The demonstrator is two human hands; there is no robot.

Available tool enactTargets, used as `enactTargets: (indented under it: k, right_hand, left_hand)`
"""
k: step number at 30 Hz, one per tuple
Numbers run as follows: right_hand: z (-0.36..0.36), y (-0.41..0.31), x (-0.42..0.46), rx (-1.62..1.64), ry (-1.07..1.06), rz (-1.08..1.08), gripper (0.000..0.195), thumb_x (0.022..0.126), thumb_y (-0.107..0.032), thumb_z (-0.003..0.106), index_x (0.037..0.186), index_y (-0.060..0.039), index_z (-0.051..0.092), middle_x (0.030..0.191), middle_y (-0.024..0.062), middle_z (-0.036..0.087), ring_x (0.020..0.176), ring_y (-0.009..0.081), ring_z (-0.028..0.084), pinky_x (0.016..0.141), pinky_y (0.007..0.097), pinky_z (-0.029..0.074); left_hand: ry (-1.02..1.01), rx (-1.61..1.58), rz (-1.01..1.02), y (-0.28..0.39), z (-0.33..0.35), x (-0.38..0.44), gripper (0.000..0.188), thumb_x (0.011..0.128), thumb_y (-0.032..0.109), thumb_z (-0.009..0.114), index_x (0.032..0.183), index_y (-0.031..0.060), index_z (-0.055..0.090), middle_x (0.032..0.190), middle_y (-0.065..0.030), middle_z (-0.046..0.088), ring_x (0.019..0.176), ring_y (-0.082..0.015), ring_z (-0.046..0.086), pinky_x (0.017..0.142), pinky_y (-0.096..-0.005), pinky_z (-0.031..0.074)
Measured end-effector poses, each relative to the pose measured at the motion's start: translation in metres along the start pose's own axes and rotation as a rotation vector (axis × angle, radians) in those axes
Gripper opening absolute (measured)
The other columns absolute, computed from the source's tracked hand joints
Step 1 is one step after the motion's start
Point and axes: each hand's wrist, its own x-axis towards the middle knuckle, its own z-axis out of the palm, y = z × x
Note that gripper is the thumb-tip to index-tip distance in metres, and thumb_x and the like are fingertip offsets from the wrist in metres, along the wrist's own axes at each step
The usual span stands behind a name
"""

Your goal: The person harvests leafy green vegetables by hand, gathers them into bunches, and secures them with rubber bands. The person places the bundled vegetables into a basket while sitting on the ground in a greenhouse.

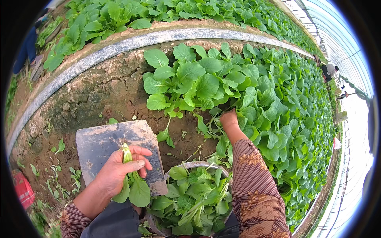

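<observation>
My left hand (126, 166) holds a small bunch of leafy greens (139, 190) by its pale stem bases, leaves hanging down and roots pointing up. Beneath that hand lies a flat, worn, soil-stained board (101, 142). My right hand (229, 119) reaches low into the edge of the growing leafy greens (205, 80). Leaves hide its fingers, so I cannot see whether it grips a stem. Between my forearms stands a round bucket (196, 164) filled with picked greens (190, 199).
A grey strip (104, 53) curves along the bed, with more greens (119, 17) beyond it. Loose leaves (59, 146) lie on cracked soil at left, near a red bag (23, 190). One person (329, 71) is far right; another person's legs (26, 49) show at upper left.
</observation>
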Motion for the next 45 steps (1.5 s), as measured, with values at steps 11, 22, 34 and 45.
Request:
enactTargets:
  k: [11,22,34,45]
  right_hand:
    - [0.006,0.003,0.000,0.023,-0.026,0.024,0.025,0.089,-0.018,0.058,0.111,-0.0174,0.072,0.119,0.0017,0.068,0.111,0.0248,0.064,0.099,0.0510,0.039]
    - [-0.026,-0.029,-0.005,-0.013,-0.085,-0.003,0.027,0.089,-0.022,0.061,0.114,-0.0200,0.071,0.122,-0.0007,0.067,0.113,0.0219,0.063,0.090,0.0443,0.047]
    - [-0.085,-0.049,-0.039,-0.214,-0.376,-0.071,0.051,0.085,-0.037,0.066,0.131,-0.0164,0.061,0.141,0.0006,0.053,0.128,0.0217,0.053,0.096,0.0444,0.045]
    - [-0.010,-0.021,-0.062,-0.019,0.097,-0.025,0.018,0.087,-0.015,0.057,0.100,-0.0097,0.069,0.105,0.0100,0.070,0.098,0.0265,0.067,0.090,0.0524,0.045]
  left_hand:
    - [0.005,-0.001,-0.003,-0.002,-0.001,0.002,0.027,0.087,0.008,0.063,0.112,-0.0010,0.059,0.088,-0.0124,0.067,0.072,-0.0174,0.063,0.069,-0.0298,0.051]
    - [0.020,0.017,0.016,0.001,0.004,-0.008,0.023,0.089,0.006,0.061,0.112,-0.0005,0.061,0.088,-0.0103,0.068,0.071,-0.0143,0.061,0.070,-0.0279,0.049]
    - [0.015,-0.002,0.062,-0.008,-0.001,-0.023,0.027,0.088,0.009,0.062,0.112,-0.0009,0.059,0.089,-0.0116,0.067,0.072,-0.0164,0.062,0.069,-0.0296,0.050]
    - [-0.071,-0.036,0.068,-0.012,0.010,-0.031,0.023,0.091,0.006,0.060,0.114,0.0011,0.059,0.091,-0.0079,0.065,0.073,-0.0119,0.060,0.068,-0.0267,0.050]
